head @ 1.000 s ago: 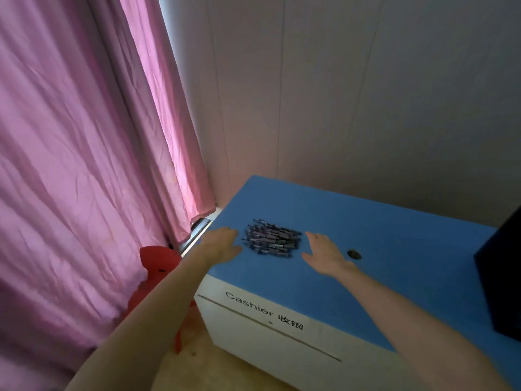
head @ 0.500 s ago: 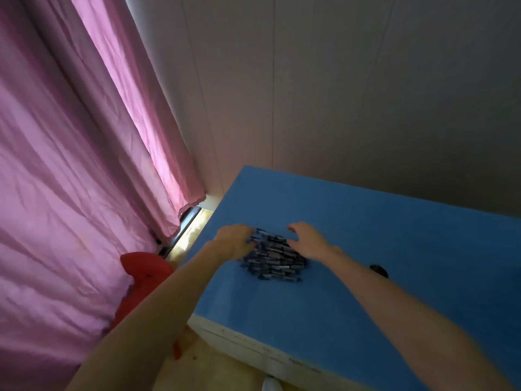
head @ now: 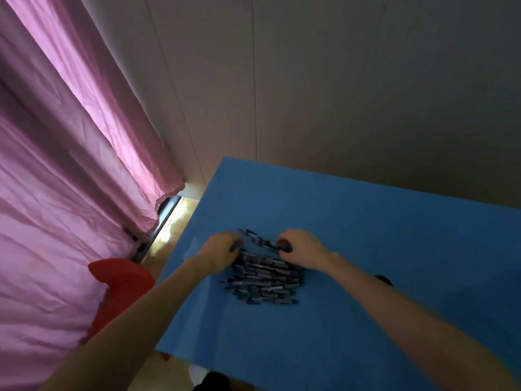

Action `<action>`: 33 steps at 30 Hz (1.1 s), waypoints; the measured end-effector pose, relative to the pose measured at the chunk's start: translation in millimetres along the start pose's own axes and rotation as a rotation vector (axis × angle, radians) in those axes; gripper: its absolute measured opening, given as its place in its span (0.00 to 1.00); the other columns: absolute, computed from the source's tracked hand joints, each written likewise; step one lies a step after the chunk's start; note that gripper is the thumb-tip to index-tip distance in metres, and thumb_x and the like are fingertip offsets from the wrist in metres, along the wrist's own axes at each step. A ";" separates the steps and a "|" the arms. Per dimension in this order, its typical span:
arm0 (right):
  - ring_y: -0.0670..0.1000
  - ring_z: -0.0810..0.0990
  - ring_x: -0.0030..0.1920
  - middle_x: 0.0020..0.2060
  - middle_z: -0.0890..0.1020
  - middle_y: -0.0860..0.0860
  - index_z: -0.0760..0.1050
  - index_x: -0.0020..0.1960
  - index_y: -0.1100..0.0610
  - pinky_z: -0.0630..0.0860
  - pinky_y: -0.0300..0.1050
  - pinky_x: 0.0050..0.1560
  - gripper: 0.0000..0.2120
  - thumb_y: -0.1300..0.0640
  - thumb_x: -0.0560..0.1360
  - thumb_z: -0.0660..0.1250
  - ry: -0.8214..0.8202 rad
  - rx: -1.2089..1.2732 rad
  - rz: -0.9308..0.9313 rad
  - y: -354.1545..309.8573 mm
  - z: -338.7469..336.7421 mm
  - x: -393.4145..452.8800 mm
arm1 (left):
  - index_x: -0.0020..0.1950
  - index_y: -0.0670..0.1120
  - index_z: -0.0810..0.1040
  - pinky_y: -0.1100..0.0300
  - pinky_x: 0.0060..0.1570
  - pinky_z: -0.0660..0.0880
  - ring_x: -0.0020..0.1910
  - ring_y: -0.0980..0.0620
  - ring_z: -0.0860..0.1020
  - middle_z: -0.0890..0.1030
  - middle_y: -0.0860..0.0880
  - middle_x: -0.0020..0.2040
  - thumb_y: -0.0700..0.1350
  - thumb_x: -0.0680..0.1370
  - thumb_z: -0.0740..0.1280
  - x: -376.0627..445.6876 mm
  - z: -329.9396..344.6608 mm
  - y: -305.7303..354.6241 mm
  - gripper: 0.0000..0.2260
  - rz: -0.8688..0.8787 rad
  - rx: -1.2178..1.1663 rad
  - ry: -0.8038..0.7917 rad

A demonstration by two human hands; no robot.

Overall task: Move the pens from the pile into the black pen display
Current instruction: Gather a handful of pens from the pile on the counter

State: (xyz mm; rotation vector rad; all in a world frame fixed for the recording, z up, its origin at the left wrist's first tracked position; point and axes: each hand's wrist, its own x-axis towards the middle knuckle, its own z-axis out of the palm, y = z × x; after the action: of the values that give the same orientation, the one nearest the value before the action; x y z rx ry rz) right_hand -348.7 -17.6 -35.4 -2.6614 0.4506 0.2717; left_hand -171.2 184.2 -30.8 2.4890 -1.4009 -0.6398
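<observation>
1. mostly, a blue counter top fills the lower right of the view, and a pile of pens lies on it toward its left end.
2. the left hand sits at the left edge of the pile, fingers curled down onto the pens, with a dark pen end showing at its fingertips.
3. the right hand sits at the far right edge of the pile, fingers curled and pinching some dark pens.
4. a few loose pens lie in a row between the two hands, at the pile's far side.
5. behind the counter top stands a plain panelled wall, dim and greyish.
6. left of the counter top hangs a pink curtain, lit from behind, its hem ending near a metal door track.
7. a red object stands on the floor between the curtain and the counter top.
8. a small dark round spot on the counter top shows just beyond the right forearm.
</observation>
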 end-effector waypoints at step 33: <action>0.50 0.77 0.42 0.51 0.72 0.47 0.74 0.65 0.53 0.78 0.49 0.41 0.19 0.48 0.77 0.67 0.171 0.052 0.157 12.4 19.8 9.3 | 0.65 0.50 0.80 0.58 0.55 0.72 0.63 0.51 0.75 0.77 0.53 0.65 0.47 0.78 0.69 30.5 3.9 27.6 0.15 0.467 0.201 -0.087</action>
State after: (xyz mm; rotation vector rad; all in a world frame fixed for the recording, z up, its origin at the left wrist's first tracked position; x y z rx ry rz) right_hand -346.7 -22.1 -60.1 -2.6127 0.7126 0.0770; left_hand -180.2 143.9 -31.7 2.1594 -2.0769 -0.5323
